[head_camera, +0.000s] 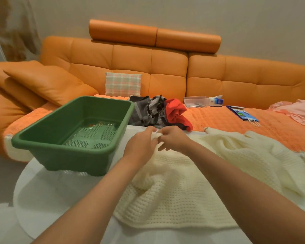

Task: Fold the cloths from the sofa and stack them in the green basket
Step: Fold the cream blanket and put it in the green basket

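Green basket (69, 161) sits beside cloth (174, 191) pinched by left hand (139, 145), right hand (174, 140).

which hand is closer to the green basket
Left. The left hand sits just right of the basket; the right hand is farther right, beyond the left one. Both pinch the edge of the cream cloth.

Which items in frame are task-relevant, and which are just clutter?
Job: cream knit cloth, pinched by left hand and right hand; green basket; grey patterned cloth; red cloth; pink cloth.
Lying about: plaid cushion; clear box; tissue box; blue paper bag.
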A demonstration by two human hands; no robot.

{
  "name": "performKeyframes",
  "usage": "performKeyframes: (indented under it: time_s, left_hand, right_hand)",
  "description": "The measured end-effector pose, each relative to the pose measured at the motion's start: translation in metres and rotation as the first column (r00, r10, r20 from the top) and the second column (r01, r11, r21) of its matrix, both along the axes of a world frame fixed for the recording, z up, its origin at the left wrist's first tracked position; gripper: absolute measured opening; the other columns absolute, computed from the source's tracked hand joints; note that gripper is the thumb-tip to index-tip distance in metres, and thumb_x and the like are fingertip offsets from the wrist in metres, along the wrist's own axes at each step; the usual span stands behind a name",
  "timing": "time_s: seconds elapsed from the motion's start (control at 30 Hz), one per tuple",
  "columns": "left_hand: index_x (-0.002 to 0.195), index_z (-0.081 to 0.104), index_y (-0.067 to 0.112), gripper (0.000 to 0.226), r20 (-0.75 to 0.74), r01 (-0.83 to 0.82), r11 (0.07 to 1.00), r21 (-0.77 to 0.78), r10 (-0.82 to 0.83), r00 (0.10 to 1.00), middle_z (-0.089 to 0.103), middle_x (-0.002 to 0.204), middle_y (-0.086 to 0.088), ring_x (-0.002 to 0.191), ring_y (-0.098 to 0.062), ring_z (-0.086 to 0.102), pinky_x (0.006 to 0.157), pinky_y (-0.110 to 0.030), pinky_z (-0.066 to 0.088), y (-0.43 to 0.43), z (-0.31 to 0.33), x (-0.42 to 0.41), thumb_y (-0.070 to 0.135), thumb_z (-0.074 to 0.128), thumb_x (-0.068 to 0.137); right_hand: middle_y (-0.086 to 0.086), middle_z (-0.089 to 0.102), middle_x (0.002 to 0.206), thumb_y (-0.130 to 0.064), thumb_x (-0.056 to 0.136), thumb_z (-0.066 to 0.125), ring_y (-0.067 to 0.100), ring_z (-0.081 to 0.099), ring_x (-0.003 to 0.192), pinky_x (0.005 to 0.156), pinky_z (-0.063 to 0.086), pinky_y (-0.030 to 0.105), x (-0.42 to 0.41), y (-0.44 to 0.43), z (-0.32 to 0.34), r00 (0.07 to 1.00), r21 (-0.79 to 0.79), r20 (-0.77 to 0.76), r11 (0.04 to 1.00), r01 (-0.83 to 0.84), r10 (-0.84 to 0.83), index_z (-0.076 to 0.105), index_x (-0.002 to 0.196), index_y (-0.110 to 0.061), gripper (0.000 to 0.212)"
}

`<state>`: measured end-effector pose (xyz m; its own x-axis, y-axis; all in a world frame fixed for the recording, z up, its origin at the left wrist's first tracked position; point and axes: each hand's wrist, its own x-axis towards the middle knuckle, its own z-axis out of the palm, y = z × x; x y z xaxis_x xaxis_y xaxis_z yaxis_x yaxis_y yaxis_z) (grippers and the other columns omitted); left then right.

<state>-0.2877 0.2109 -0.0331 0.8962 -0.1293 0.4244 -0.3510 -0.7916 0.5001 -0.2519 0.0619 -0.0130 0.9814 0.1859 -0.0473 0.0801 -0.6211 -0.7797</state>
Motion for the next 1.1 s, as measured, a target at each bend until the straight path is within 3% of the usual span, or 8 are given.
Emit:
performKeyframes:
  time_s: [0.27,0.4,0.5,0.67,0.8,0.93,1.03,1.1]
  left_hand:
    - [0.152,0.026,0.027,0.100,-0.507,0.213,0.961,0.178,-0.096,0.856,0.046,0.145,0.008,0.132,-0.022,0.046,0.109,-0.040,0.036,-0.031,0.006,0.003,0.066,0.071,0.072]
    - [0.113,0.063,0.027,0.039,-0.565,0.329,0.896,0.299,-0.111,0.818,0.064,0.123,0.007,0.107,-0.015,0.059,0.089,-0.033,0.048,-0.034,-0.014,0.003,0.046,0.071,0.080]
    - [0.115,0.059,0.028,0.039,-0.391,0.186,0.884,0.430,-0.004,0.920,0.063,0.122,0.006,0.111,-0.019,0.058,0.085,-0.034,0.046,-0.036,-0.009,0.003,0.054,0.060,0.087]
    - [0.128,0.050,0.027,0.055,-0.273,0.079,0.790,0.608,0.115,0.955,0.061,0.124,0.001,0.111,-0.023,0.057,0.077,-0.035,0.043,-0.035,0.016,-0.002,0.066,0.050,0.089]
    - [0.117,0.053,0.018,0.044,-0.347,0.123,0.886,0.448,0.045,0.937,0.062,0.123,-0.003,0.105,-0.023,0.056,0.075,-0.032,0.039,-0.044,0.029,-0.011,0.054,0.055,0.093]
    - [0.120,0.058,0.027,0.043,-0.539,0.210,0.977,-0.035,-0.196,0.819,0.062,0.117,0.006,0.102,-0.015,0.060,0.081,-0.032,0.047,-0.066,0.050,-0.026,0.054,0.066,0.087]
    - [0.126,0.062,0.028,0.029,-0.728,0.398,0.838,-0.374,-0.531,0.434,0.069,0.118,0.005,0.105,-0.014,0.066,0.087,-0.030,0.051,-0.085,0.057,-0.034,0.039,0.056,0.099]
    - [0.126,0.062,0.018,0.026,-0.713,0.406,0.804,-0.435,-0.583,0.389,0.072,0.118,-0.002,0.106,-0.019,0.069,0.087,-0.030,0.053,-0.090,0.052,-0.026,0.022,0.053,0.102]
  right_hand:
    - [0.018,0.062,0.116,-0.043,0.101,0.042,0.031,0.064,0.091,0.085,0.052,0.051,-0.015,-0.109,0.038,0.837,0.692,-0.373,0.481,0.538,-0.399,0.047,0.136,-0.002,0.054]
    - [0.014,0.059,0.120,-0.061,0.087,0.061,0.034,0.070,0.096,0.097,0.050,0.055,-0.037,-0.130,0.005,0.854,0.460,-0.447,0.750,0.474,-0.265,0.035,0.147,-0.020,0.078]
    - [0.008,0.053,0.137,-0.070,0.077,0.067,0.027,0.060,0.111,0.092,0.051,0.045,-0.049,-0.117,-0.016,0.880,0.095,-0.388,0.938,0.334,-0.274,0.039,0.144,-0.020,0.088]
    - [0.001,0.061,0.094,-0.055,0.075,0.079,0.017,0.058,0.082,0.059,0.043,0.026,-0.045,-0.096,-0.026,0.958,-0.395,-0.215,0.914,0.092,-0.190,0.064,0.099,-0.009,0.054]
    - [0.006,0.062,0.099,-0.038,0.091,0.067,0.016,0.055,0.073,0.061,0.045,0.026,-0.039,-0.109,-0.014,0.966,-0.316,-0.201,0.945,0.091,-0.160,0.060,0.105,-0.017,0.026]
    - [0.002,0.067,0.107,-0.011,0.095,0.056,0.023,0.056,0.093,0.077,0.048,0.034,-0.034,-0.147,0.004,0.783,-0.117,0.395,0.819,0.562,-0.481,0.068,0.095,-0.028,0.021]
    - [0.000,0.063,0.109,-0.006,0.093,0.056,0.025,0.050,0.101,0.082,0.042,0.034,-0.044,-0.175,0.002,0.751,-0.428,0.595,0.678,0.598,-0.287,0.072,0.077,-0.030,0.034]
    - [-0.001,0.057,0.117,-0.014,0.094,0.059,0.026,0.049,0.111,0.091,0.041,0.033,-0.048,-0.185,-0.007,0.918,-0.731,0.360,0.561,0.390,-0.168,0.075,0.089,-0.029,0.022]
